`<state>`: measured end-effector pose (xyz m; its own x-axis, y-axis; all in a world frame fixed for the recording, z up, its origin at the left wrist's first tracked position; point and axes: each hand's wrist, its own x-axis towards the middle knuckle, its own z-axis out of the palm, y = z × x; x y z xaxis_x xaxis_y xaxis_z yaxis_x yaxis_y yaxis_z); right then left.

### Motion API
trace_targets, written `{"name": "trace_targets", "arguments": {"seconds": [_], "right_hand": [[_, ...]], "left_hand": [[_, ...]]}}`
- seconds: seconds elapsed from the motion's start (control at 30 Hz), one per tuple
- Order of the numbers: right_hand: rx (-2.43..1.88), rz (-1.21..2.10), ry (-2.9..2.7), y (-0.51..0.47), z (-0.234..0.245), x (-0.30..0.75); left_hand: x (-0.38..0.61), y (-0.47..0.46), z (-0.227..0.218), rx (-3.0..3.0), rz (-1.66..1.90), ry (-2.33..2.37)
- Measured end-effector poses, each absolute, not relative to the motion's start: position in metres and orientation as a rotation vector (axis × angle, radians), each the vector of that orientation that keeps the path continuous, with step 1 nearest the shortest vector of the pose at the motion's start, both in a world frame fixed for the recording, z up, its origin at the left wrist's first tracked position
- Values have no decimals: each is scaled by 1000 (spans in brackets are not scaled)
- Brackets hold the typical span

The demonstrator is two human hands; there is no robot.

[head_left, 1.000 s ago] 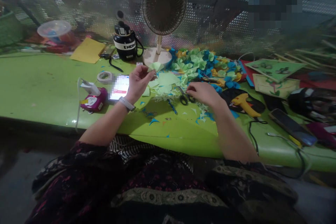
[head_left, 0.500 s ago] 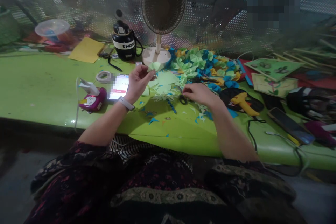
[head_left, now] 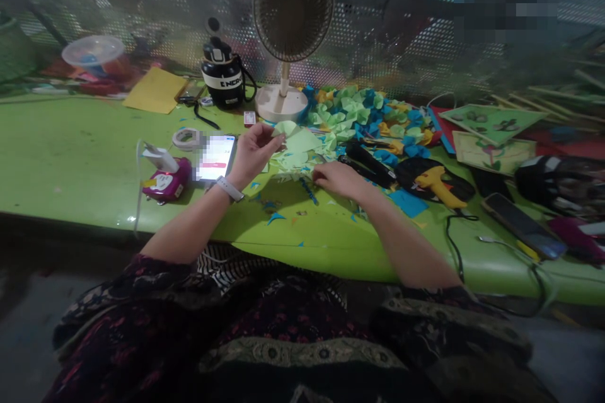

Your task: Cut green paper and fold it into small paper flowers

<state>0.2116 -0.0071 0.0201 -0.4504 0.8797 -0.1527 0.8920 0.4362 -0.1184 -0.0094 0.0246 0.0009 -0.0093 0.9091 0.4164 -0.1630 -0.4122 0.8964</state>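
My left hand (head_left: 258,148) pinches a cut piece of light green paper (head_left: 285,130) between thumb and fingers, above more green paper. To its right my right hand (head_left: 336,179) is curled low over the paper scraps. Scissors are in its grip; their handles are mostly hidden under the fingers, and only a small grey part shows near the fingertips. Beneath both hands lie green paper sheets (head_left: 303,140) and shredded offcuts (head_left: 290,174). A dark blue twisted strip (head_left: 309,191) rests just left of my right hand.
A fan (head_left: 282,102) and a black bottle (head_left: 225,82) stand behind. Green, blue and yellow paper flowers (head_left: 352,107) are piled at back right. A black stapler-like tool (head_left: 371,162) and yellow glue gun (head_left: 439,186) lie rightward. A lit phone (head_left: 215,160) and purple power adapter (head_left: 167,181) are left.
My right hand has moved left, closer to my left hand, uncovering the black tool and blue paper. My left hand has lowered slightly with the green paper. The scissors' dark handle no longer shows.
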Motion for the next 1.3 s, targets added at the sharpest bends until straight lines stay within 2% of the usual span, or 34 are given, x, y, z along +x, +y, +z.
{"name": "trace_targets", "arguments": {"seconds": [0.2,0.27,0.4,0.5,0.73,1.1,1.3], "right_hand": [[1680,-454,2691,-6,23,213],[1785,-723,2793,-6,25,212],[2047,-1553,2850,-8,20,201],[2225,-1834,2810,-9,10,191],[2454,-1940,2776,-9,-2,182],[2532,-1959,2713,-10,-5,179],[2475,-2170,2700,-11,-5,178]], "left_hand": [[-7,20,-1,1345,1483,828],[-5,17,-3,1255,1389,833],[0,11,-9,1002,1201,809],[3,7,-9,860,1104,783],[8,-3,-6,803,1028,679],[9,-3,-9,859,1090,676],[10,-5,-5,882,1113,662]]}}
